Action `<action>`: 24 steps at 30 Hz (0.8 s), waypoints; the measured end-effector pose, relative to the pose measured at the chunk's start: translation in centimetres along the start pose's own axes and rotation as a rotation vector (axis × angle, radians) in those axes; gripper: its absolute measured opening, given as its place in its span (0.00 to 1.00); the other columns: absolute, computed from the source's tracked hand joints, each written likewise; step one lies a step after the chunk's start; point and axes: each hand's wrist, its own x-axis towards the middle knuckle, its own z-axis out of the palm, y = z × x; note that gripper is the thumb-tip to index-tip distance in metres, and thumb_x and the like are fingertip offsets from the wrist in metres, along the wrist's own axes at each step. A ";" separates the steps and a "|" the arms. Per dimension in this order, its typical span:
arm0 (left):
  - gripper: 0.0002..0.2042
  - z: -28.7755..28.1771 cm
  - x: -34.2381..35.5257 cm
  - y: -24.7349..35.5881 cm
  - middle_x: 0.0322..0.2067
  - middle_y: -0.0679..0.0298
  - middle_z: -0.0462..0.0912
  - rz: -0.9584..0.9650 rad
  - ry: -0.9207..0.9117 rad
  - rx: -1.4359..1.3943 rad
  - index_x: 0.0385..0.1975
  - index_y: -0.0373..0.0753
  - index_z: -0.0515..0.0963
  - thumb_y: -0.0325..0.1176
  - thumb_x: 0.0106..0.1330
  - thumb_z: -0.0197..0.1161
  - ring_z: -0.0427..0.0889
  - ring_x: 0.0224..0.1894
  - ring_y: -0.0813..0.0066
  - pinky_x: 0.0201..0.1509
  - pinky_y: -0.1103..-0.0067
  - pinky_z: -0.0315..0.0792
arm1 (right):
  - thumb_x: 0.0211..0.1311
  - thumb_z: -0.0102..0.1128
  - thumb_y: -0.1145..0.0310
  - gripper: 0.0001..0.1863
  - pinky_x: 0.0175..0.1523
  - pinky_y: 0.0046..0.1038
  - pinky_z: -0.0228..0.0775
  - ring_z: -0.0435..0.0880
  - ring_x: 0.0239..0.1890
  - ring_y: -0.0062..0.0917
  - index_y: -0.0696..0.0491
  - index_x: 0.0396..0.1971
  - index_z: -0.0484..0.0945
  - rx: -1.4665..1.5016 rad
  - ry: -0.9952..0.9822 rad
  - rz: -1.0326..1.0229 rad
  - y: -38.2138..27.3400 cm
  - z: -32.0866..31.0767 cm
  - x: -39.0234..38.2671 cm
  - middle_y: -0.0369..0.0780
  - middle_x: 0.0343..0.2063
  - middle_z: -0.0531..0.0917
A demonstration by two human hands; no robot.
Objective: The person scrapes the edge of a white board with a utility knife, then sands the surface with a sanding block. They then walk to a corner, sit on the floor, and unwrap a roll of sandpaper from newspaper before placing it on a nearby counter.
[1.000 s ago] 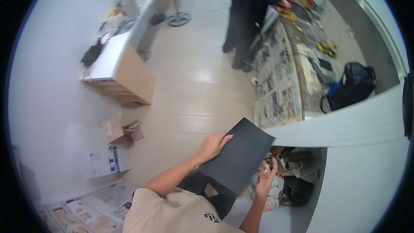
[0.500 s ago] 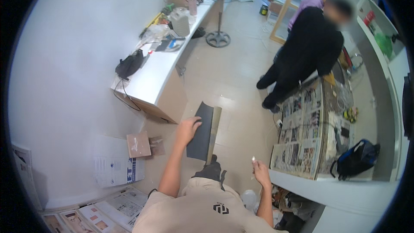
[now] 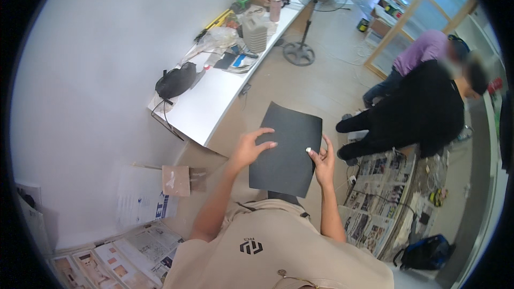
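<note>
A dark grey sheet of sandpaper (image 3: 284, 155) is spread in front of my body, its dark face toward me. My left hand (image 3: 251, 149) holds its left edge, with the thumb and a finger lying over the face and the other fingers hidden. At the opposite edge, my right hand (image 3: 323, 163) grips the sheet, its thumb over the front and fingers along the side and behind. Something small and white shows at the right thumb's tip; I cannot make out what it is.
Ahead left, a white counter (image 3: 195, 115) carries a black bag (image 3: 175, 80), a plastic jug (image 3: 254, 33) and tools. A standing fan (image 3: 300, 53) stands beyond. Two people, one in black (image 3: 407, 109), bend at the right near a newspaper-covered surface (image 3: 377, 176). A cardboard box (image 3: 175, 180) sits lower left.
The sandpaper has turned from a steep angle to face me. My right hand has come up and in from the right and taken its right edge. My view has shifted left.
</note>
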 end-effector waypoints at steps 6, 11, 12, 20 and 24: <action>0.32 -5.2 4.6 -4.8 0.55 0.62 0.83 -0.240 0.161 -0.241 0.64 0.42 0.78 0.27 0.57 0.78 0.81 0.52 0.70 0.57 0.76 0.75 | 0.67 0.64 0.81 0.36 0.42 0.18 0.68 0.77 0.35 0.15 0.54 0.73 0.61 0.144 -0.332 -0.025 -2.6 5.5 14.8 0.39 0.39 0.80; 0.33 -8.7 5.9 -4.3 0.48 0.68 0.80 -0.348 0.426 -0.411 0.64 0.35 0.77 0.26 0.56 0.80 0.73 0.42 0.81 0.49 0.85 0.70 | 0.69 0.62 0.80 0.25 0.47 0.22 0.73 0.79 0.39 0.17 0.53 0.64 0.74 0.132 -0.530 0.043 -6.3 11.3 22.4 0.40 0.50 0.78; 0.33 -9.2 6.1 -4.2 0.48 0.69 0.80 -0.246 0.491 -0.444 0.65 0.35 0.77 0.26 0.56 0.80 0.73 0.43 0.81 0.51 0.85 0.69 | 0.68 0.63 0.80 0.23 0.43 0.21 0.69 0.75 0.37 0.15 0.53 0.62 0.77 0.154 -0.561 0.027 -6.3 12.7 23.6 0.37 0.46 0.76; 0.29 -13.3 1.8 -3.9 0.60 0.56 0.81 -0.282 0.755 -0.382 0.65 0.34 0.76 0.21 0.61 0.74 0.76 0.62 0.70 0.68 0.74 0.67 | 0.59 0.72 0.77 0.27 0.30 0.21 0.52 0.58 0.25 0.13 0.48 0.60 0.82 -0.161 -1.049 -0.089 -8.7 20.4 24.8 0.27 0.22 0.60; 0.29 -13.6 -4.4 -6.3 0.60 0.56 0.81 -0.333 0.820 -0.317 0.64 0.35 0.76 0.21 0.61 0.73 0.77 0.62 0.68 0.69 0.74 0.67 | 0.59 0.72 0.74 0.29 0.34 0.25 0.58 0.63 0.27 0.17 0.46 0.63 0.80 -0.289 -1.200 -0.260 -9.7 22.8 22.9 0.31 0.24 0.64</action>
